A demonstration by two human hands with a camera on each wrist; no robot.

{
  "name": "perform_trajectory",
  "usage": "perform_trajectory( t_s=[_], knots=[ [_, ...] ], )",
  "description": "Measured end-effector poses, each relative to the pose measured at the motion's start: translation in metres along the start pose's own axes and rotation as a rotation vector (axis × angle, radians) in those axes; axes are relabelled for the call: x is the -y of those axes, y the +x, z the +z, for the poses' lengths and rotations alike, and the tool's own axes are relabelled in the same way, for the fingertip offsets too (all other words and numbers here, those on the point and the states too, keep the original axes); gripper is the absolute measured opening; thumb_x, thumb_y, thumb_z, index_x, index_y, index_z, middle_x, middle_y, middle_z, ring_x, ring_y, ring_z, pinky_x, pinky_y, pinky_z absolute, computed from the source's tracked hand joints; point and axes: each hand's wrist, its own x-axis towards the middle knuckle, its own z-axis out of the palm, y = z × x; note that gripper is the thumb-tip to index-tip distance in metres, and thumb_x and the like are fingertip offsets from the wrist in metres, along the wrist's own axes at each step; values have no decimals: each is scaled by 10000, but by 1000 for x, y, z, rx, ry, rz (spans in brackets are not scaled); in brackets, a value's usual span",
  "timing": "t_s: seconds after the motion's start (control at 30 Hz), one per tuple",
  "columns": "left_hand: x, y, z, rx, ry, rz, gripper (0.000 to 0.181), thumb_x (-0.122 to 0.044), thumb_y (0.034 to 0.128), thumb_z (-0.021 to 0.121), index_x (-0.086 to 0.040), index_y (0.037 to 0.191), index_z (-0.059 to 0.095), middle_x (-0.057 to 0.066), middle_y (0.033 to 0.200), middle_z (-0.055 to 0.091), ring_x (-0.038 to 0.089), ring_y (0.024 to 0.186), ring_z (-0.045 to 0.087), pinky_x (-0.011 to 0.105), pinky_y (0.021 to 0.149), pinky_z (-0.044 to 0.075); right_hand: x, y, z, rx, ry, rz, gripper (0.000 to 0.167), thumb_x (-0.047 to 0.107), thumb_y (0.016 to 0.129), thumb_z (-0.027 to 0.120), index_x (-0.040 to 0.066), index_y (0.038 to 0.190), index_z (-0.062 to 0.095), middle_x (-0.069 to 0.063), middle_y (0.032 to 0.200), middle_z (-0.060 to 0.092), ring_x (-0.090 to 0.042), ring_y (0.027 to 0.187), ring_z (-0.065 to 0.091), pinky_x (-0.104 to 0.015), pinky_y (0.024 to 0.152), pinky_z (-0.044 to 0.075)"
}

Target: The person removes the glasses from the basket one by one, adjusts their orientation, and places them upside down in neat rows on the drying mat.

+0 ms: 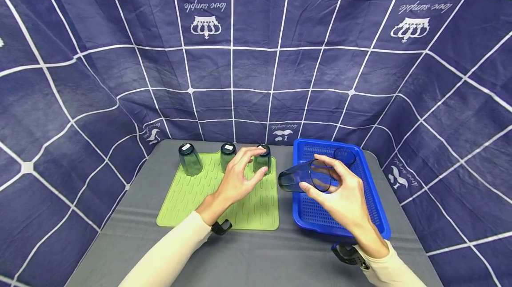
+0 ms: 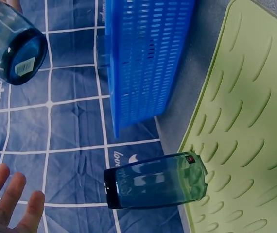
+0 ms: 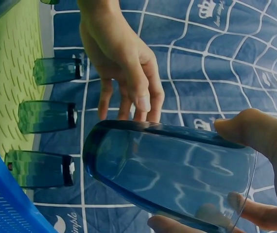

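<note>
Over basket edge (image 1: 295, 209), glass (image 1: 299, 176) (mid-air), right grip (image 1: 347, 197)

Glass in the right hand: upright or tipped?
Tipped: head view shows the drinking glass nearly sideways in the right hand, base toward the green mat.

Highest and farthest back, the camera on the person's head looks forward and down over the table (image 1: 128, 233), taking in mat (image 1: 192, 198), basket (image 1: 297, 211), left hand (image 1: 236, 182) and right hand (image 1: 348, 196), up to the cloth (image 1: 256, 69) behind. The left wrist's camera faces the cloth low down, its picture turned sideways, close to the mat and one upturned glass (image 2: 153, 182). The right wrist's, turned the opposite way, is nearest of all — right against the held glass (image 3: 172, 170), looking past it toward the left hand. Both wrist views share held glass, mat and basket.
</note>
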Motion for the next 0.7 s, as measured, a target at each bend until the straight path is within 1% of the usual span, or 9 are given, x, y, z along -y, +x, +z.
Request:
perform_trajectory(
  t_s=[0.13, 0.23, 0.37, 0.5, 0.6, 0.7],
  knots=[
    [-4, -2, -3, 3, -4, 29, 501, -194, 1028, 865, -103, 1501, 731, 91, 1477, 764, 288, 1347, 755, 477, 1109, 643, 1, 0, 2, 6, 29, -2, 733, 123, 852, 1064, 252, 1503, 753, -87, 1362, 824, -99, 1184, 841, -267, 891, 717],
    [-6, -3, -4, 4, -7, 50, 512, -185, 1020, 865, -121, 1510, 728, 83, 1470, 766, 283, 1349, 757, 461, 1098, 643, 2, 1, 4, 6, 44, 0, 738, 112, 851, 1061, 255, 1505, 750, -81, 1360, 820, -118, 1194, 843, -281, 895, 720],
    [-10, -5, -6, 22, -19, 54, 535, -196, 1019, 863, -137, 1531, 719, 73, 1479, 758, 265, 1357, 752, 433, 1092, 645, 3, 1, 7, 5, 70, -3, 735, 86, 850, 1056, 236, 1502, 752, -92, 1356, 819, -134, 1201, 842, -293, 907, 719],
    [-14, -7, -7, 45, -31, 42, 552, -213, 1023, 864, -153, 1548, 708, 51, 1497, 747, 243, 1371, 742, 413, 1087, 651, 4, 1, 10, 7, 93, -9, 732, 65, 845, 1052, 220, 1496, 756, -93, 1358, 815, -96, 1196, 834, -311, 903, 723],
    [-17, -7, -7, 54, -37, 46, 561, -219, 1021, 870, -156, 1552, 702, 43, 1509, 742, 240, 1389, 734, 428, 1115, 645, 4, 1, 11, 9, 114, -12, 737, 47, 841, 1049, 216, 1496, 757, -90, 1365, 811, -50, 1192, 822, -322, 900, 725],
    [-21, -8, -8, 62, -38, 59, 575, -225, 1016, 878, -156, 1557, 697, 44, 1531, 733, 247, 1420, 721, 437, 1154, 627, 5, 1, 12, 10, 135, -15, 739, 32, 839, 1045, 211, 1496, 758, -94, 1370, 808, -36, 1193, 818, -323, 902, 726]
  ],
)
